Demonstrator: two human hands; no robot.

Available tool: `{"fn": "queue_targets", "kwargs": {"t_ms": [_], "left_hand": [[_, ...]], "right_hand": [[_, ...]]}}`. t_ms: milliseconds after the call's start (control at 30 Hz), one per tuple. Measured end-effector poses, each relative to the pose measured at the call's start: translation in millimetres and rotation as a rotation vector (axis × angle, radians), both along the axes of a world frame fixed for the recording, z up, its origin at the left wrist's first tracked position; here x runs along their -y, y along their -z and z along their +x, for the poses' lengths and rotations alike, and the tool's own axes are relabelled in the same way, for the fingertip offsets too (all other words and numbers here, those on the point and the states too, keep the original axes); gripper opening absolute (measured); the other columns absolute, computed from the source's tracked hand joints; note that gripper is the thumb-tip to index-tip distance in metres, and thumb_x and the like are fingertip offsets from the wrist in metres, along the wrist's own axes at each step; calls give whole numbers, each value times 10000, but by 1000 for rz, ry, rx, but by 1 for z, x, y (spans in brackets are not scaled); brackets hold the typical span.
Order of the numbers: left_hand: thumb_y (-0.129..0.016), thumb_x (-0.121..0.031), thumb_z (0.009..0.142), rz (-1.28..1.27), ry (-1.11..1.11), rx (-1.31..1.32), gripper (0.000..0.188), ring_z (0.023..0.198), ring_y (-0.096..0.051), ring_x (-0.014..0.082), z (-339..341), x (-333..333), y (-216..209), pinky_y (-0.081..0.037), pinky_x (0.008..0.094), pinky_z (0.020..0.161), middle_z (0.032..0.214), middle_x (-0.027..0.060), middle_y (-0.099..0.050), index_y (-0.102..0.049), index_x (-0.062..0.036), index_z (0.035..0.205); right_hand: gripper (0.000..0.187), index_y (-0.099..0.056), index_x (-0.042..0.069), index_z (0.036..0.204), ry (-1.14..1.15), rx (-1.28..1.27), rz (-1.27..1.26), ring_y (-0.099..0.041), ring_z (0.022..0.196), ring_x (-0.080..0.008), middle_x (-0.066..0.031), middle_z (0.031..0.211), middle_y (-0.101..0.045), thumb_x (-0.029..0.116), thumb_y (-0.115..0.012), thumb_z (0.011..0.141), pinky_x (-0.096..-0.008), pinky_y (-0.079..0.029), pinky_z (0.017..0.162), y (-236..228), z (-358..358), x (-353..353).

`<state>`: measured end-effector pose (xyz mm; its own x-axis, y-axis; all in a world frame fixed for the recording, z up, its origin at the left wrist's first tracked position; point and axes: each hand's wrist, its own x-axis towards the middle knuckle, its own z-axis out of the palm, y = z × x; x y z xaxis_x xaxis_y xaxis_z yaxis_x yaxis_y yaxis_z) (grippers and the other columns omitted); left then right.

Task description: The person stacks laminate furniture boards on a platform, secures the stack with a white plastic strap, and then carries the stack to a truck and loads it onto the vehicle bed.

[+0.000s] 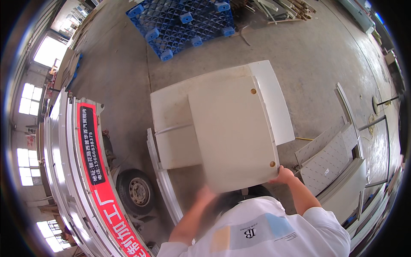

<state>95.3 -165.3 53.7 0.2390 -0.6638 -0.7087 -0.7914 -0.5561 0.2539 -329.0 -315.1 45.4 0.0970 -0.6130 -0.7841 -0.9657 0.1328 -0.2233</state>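
Cream door panel [233, 132] overlaps the pale boards [173, 111], maybe leaning on them. Right hand [281, 175] has its fingers curled round the near right corner, probably for steadiness; left hand [206, 195] is blurry beside the near left corner, can't tell its grip.

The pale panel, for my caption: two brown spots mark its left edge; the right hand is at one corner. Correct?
The head view puts both spots along the right, not left, edge of the pale panel; the right hand is as stated.
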Motion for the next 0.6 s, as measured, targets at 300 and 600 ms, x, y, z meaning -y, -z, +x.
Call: {"fn": "queue_targets", "kwargs": {"t_ms": [300,600], "left_hand": [[-836,-264,728,20,25,-519,660,1111,-628,292,6,26,-5,-510,388,951,1277,174,-630,-589,-43,1298],[-820,-190,724,-122,-59,-591,610,1117,-626,269,9,-9,19,-502,381,963,1226,138,-662,-617,-40,1280]], "right_hand": [[633,-666,33,983,759,500,-13,-595,876,-135,-44,937,-667,648,-703,839,-322,-487,807,66,12,4],[465,-637,71,996,775,589,35,-559,886,-128,-7,925,-628,531,-662,930,-322,-474,814,86,0,-27]]}}
